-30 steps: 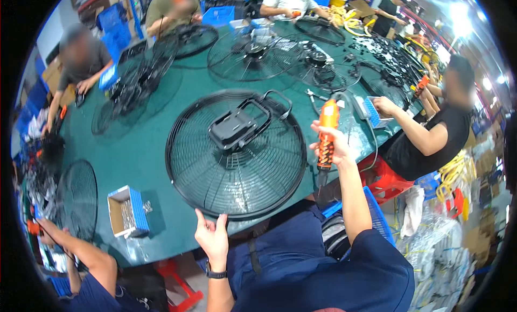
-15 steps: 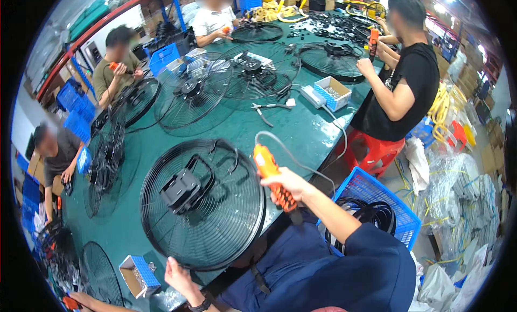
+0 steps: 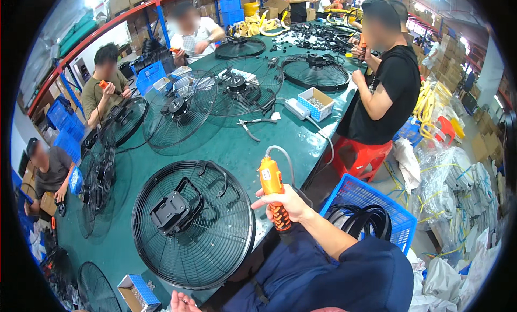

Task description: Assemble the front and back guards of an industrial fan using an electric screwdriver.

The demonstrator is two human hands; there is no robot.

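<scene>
My right hand [image 3: 292, 205] grips an orange electric screwdriver [image 3: 271, 176] with a dark, orange-patterned handle and a grey cord at its upper end. The tool is nearly upright, beside the right rim of a round black fan guard [image 3: 215, 242]. That guard lies on the green table, with a black motor housing [image 3: 175, 211] and a curved bracket on top. My left hand [image 3: 184, 303], partly cut off by the lower edge, is just below the guard's near rim. Its fingers are curled together; anything between them is too small to name. A small blue-and-white box [image 3: 139, 293] of metal hardware stands to its left.
More fan guards [image 3: 180, 107] cover the far and left table [image 3: 237, 150]. Cutting pliers [image 3: 250, 126] and another hardware box [image 3: 316, 103] lie beyond. A blue basket [image 3: 398, 215] of black rings stands at my right. Several people work around the table.
My left hand has dropped from the guard's near rim toward the lower edge. The screwdriver in my right hand has turned more upright. The whole view has shifted a little.
</scene>
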